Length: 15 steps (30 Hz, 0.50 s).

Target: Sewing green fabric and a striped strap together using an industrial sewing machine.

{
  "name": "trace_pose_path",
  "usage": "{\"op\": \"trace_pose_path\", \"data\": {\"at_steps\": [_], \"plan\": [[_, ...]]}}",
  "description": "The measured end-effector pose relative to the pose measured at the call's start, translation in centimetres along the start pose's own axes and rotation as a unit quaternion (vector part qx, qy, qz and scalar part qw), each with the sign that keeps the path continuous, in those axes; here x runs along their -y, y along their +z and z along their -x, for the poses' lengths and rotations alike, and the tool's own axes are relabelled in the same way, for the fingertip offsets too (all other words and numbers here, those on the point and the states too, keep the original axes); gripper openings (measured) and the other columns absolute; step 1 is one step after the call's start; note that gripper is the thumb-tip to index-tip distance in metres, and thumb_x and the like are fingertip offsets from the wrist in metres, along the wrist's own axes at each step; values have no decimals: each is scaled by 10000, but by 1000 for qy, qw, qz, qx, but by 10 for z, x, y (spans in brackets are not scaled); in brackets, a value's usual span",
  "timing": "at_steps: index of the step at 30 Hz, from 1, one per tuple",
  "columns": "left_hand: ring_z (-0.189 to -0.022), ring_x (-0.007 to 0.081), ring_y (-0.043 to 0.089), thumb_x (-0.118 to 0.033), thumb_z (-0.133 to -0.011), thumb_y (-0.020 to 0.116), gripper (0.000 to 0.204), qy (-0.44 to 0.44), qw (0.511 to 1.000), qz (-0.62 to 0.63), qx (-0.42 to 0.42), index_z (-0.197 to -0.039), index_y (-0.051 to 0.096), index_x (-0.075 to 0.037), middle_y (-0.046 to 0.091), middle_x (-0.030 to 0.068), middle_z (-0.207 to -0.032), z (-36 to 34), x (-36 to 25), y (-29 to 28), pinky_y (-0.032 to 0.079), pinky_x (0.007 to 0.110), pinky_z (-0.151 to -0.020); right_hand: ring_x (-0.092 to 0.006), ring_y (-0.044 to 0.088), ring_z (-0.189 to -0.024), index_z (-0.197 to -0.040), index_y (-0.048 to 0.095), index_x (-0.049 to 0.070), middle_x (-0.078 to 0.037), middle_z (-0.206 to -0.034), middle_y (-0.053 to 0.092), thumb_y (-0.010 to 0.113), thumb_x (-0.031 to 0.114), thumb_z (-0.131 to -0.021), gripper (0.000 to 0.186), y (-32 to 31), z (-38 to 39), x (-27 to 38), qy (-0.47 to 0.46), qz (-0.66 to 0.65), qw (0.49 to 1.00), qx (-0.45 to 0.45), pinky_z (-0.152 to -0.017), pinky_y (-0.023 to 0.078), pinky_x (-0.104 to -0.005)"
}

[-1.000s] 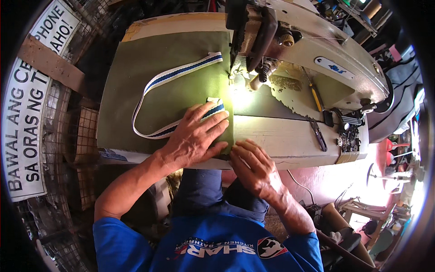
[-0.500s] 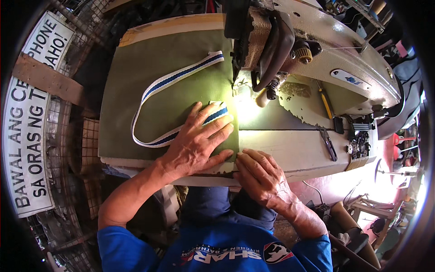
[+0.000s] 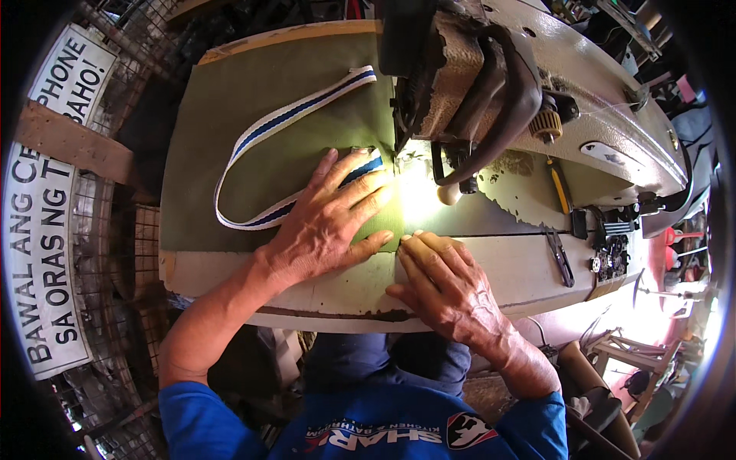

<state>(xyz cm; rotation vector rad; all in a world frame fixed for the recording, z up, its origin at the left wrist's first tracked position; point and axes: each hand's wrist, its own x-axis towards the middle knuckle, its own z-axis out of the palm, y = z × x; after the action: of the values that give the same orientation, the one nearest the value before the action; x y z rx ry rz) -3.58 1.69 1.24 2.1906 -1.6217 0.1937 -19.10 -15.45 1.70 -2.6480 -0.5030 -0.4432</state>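
Note:
An olive-green fabric piece (image 3: 207, 115) lies on the sewing machine bed, its right edge beside the needle area of the machine (image 3: 452, 77). On it a white-and-blue striped strap (image 3: 270, 129) forms a loose loop. Spread fingers of my left hand (image 3: 330, 222) press on the fabric and the strap's lower end. My right hand (image 3: 448, 295) rests at the fabric's lower right corner, fingertips on the edge, thumb apart on the pale table (image 3: 491, 272). The machine's lamp lights the area by the needle.
Scissor-like snips (image 3: 560, 257), a yellow-handled tool (image 3: 557, 184) and small dark metal parts (image 3: 613, 257) sit at the right. Metal grating (image 3: 107, 276) with white signs (image 3: 42, 253) and a wooden board (image 3: 77, 142) stands at the left. A cable hangs below the table.
The fabric, strap and both my hands have moved away from me along the bed, exposing more of the table's front strip. My right thumb now shows apart from the fingers.

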Motion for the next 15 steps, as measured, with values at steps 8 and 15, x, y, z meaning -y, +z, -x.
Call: {"op": "trace_pose_path", "data": {"at_steps": [8,15], "plan": [[-1331,336,412,-351,-840,679,500,-10,999,-13,32,-1224,599,-41,547,118,-1301,-12,20,0,288,566,-1146,-318,600,-1132,-1119,649,-50,-166,-1174,632,779,262,-775,482,5,-14,-17,4,21,1000,-11,-952,485,-430],[-1330,328,423,-378,-829,694,475,-18,1000,8,2,-1171,626,-54,557,90,-1314,-21,39,6,291,566,-1144,-325,557,-1186,-1198,612,-12,-165,-1209,608,773,312,-794,542,-20,-7,-24,60,28,997,38,-971,469,-455]]}}
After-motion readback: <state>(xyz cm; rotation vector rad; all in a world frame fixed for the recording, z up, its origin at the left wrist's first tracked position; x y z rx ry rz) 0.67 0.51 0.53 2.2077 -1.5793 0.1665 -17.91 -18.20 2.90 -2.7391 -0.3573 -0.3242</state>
